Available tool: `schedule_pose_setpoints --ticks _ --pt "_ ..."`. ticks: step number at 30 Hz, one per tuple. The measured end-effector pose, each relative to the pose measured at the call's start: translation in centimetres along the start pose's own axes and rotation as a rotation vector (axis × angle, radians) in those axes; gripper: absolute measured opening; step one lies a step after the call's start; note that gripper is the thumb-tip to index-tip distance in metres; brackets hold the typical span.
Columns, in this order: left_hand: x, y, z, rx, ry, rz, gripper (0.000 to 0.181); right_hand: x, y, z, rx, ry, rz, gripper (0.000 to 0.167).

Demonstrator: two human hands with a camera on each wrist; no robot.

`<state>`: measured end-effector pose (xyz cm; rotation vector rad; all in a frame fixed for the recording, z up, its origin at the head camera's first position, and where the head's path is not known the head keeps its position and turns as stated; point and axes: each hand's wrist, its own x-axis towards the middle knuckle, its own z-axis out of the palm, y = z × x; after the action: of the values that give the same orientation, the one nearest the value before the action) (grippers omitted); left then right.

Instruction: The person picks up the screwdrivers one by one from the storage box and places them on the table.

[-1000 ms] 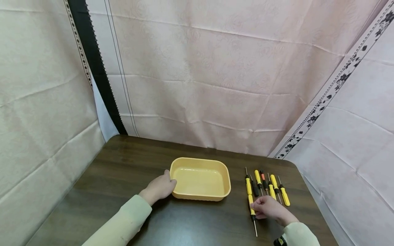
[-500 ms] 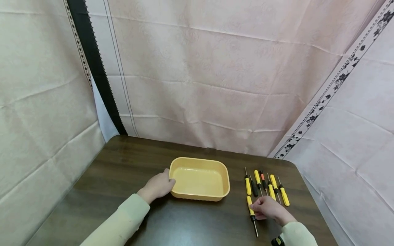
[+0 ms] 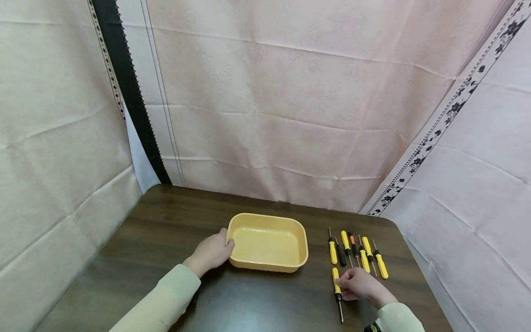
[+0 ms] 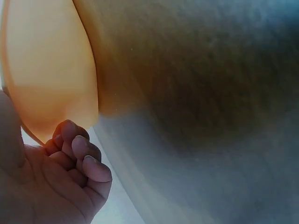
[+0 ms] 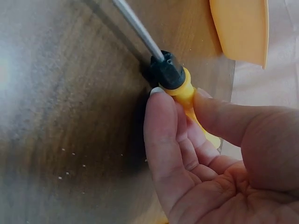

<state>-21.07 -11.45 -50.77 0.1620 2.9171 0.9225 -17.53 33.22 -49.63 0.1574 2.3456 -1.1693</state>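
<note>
My left hand (image 3: 211,251) grips the left wall of a yellow plastic basin (image 3: 267,242), thumb at the rim. In the left wrist view its fingers (image 4: 88,154) curl below the basin's edge (image 4: 51,60). My right hand (image 3: 362,283) pinches a screwdriver (image 3: 336,279) by its yellow handle between thumb and fingers. Black collar and metal shaft point toward me. Close up in the right wrist view, the screwdriver (image 5: 169,74) is held at or just above the wood; I cannot tell which. Just beyond that hand lies a row of other screwdrivers (image 3: 365,261).
The row holds several yellow-handled screwdrivers, a black one (image 3: 341,255) and a red-and-black one (image 3: 353,245), pointing both ways. Everything stands on a dark wooden table (image 3: 191,203). Pale curtains (image 3: 265,115) hang behind and at both sides.
The held screwdriver has shifted slightly toward me, opening a small gap to the yellow screwdriver behind it. The left hand keeps its grip on the basin. The head view has shifted slightly.
</note>
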Motion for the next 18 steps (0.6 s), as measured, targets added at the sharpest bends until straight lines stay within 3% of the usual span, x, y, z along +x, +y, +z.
schedule_pose_setpoints --ticks 5,13,18 --pt "0.3 -0.1 0.1 0.017 0.020 0.022 0.061 0.2 -0.1 -0.3 -0.009 0.041 0.006 0.020" --pt "-0.1 -0.2 -0.4 0.028 0.094 0.059 0.040 0.1 -1.2 -0.7 -0.030 0.278 -0.091 0.018" --pt "-0.1 -0.6 -0.1 0.043 0.092 0.097 0.033 0.1 -2.8 -0.1 -0.186 0.383 -0.168 0.021"
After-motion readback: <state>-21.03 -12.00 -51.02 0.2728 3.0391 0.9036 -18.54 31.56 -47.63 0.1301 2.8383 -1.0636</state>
